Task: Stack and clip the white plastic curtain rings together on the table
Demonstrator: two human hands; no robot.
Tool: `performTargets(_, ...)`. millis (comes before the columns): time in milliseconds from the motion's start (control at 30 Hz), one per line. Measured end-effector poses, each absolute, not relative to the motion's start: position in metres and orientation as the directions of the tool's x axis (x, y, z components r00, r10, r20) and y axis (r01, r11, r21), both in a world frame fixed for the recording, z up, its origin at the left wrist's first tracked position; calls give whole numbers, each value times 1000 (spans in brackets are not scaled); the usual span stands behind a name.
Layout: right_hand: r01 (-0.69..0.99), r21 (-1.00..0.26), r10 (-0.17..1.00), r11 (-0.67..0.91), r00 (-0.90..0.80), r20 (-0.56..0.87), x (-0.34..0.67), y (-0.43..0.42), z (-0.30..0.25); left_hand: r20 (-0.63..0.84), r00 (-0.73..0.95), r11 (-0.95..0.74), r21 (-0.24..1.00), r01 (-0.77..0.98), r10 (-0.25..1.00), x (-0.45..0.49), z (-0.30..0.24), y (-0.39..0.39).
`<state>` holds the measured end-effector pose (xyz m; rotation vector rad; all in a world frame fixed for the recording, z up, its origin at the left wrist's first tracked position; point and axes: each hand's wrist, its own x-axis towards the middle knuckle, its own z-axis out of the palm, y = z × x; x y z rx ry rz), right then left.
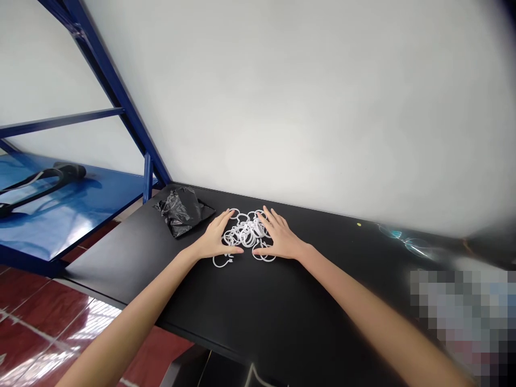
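A heap of white plastic rings (245,234), which look like shower curtain rings, lies on the black tabletop (250,301). My left hand (215,236) rests at the heap's left side, fingers apart and thumb stretched toward the middle. On the opposite side my right hand (282,236) is spread the same way, its fingertips at the rings' edge. Between them the two hands frame the heap, and neither grips a ring. One loose ring (221,262) sits just below my left hand. Another pair of rings (264,252) lies by my right thumb, partly hidden.
A crumpled black plastic bag (183,209) lies left of the heap. Clear glasses (407,244) and a small yellow spot (359,224) are to the right. A blue metal rack (121,102) stands at left, with a black strap-like object (52,180) on its shelf. A white wall is behind.
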<state>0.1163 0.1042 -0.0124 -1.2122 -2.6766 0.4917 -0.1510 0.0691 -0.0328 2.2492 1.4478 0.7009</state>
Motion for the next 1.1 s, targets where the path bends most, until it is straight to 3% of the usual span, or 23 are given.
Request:
performTargets(133, 635, -400, 693, 661, -721, 3, 109, 117, -10, 221, 406, -457, 556, 694, 887, -139, -31, 84)
performTargets(367, 651, -434, 743, 623, -665, 69, 133, 98, -13, 274, 512, -570, 544, 616, 814, -103, -29, 83)
performTargets(533, 705, -445, 813, 552, -573, 101, 178, 51, -15, 263, 607, -636, 539, 552, 750, -60, -30, 66)
performTargets(700, 713, -542, 892, 444, -406, 198, 218, 13, -19, 255, 663, -640, 632, 437, 704, -16, -24, 52)
performTargets(933, 622, -685, 924, 380, -231, 303, 226, 7, -10, 344, 499, -551, 754, 358, 795, -10, -15, 40)
performTargets(1100, 581, -711, 904, 398, -115, 412, 220, 8, -11, 303, 246, -371, 875, 312, 921, -22, -15, 50)
